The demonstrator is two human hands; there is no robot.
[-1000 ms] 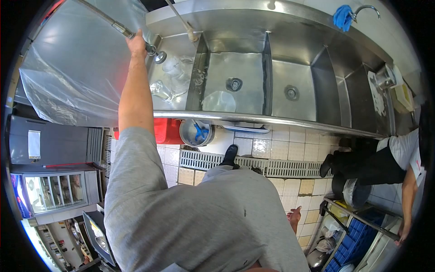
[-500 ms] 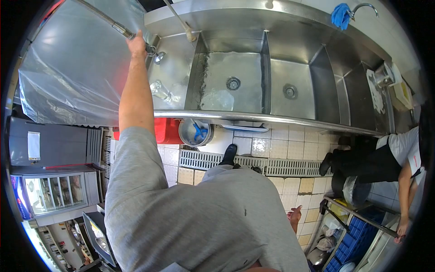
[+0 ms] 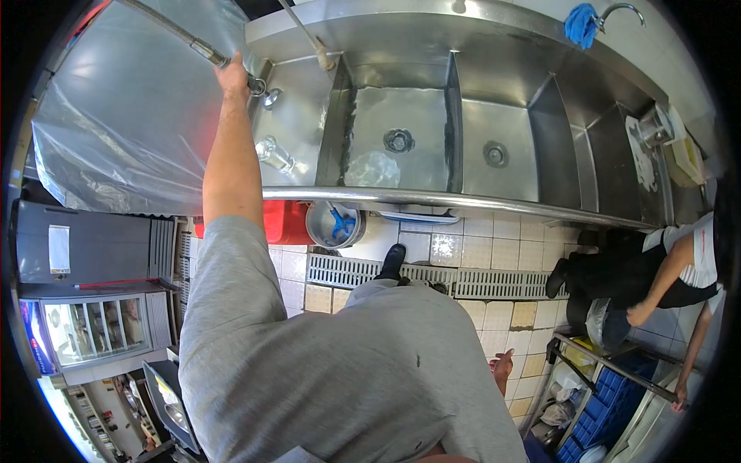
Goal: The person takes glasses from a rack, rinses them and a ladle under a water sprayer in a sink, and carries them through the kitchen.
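My left hand [image 3: 231,77] is stretched out over the left end of the steel counter, closed around the handle of a sprayer [image 3: 269,98] on a flexible metal hose [image 3: 171,29]. Its spray head hangs just right of my fingers. Below it on the drainboard [image 3: 297,108] lies a shiny object [image 3: 275,153] whose kind I cannot make out. To the right is a sink basin [image 3: 378,104] with a round drain [image 3: 399,140] and a wet floor. My right hand [image 3: 502,366] hangs low beside my body, fingers loosely apart, with nothing visible in it.
A second basin [image 3: 498,123] adjoins the first. A bucket [image 3: 314,229] with a blue tool [image 3: 340,222] and a red container [image 3: 286,222] sit under the counter. At right, a co-worker [image 3: 610,266] stands by a cart [image 3: 629,374] with blue crates. Plastic sheeting [image 3: 116,139] covers the left side.
The co-worker at right has shifted, and one of their arms now reaches forward, bent. The wet patches in the first basin look different. My left hand stays in place on the sprayer.
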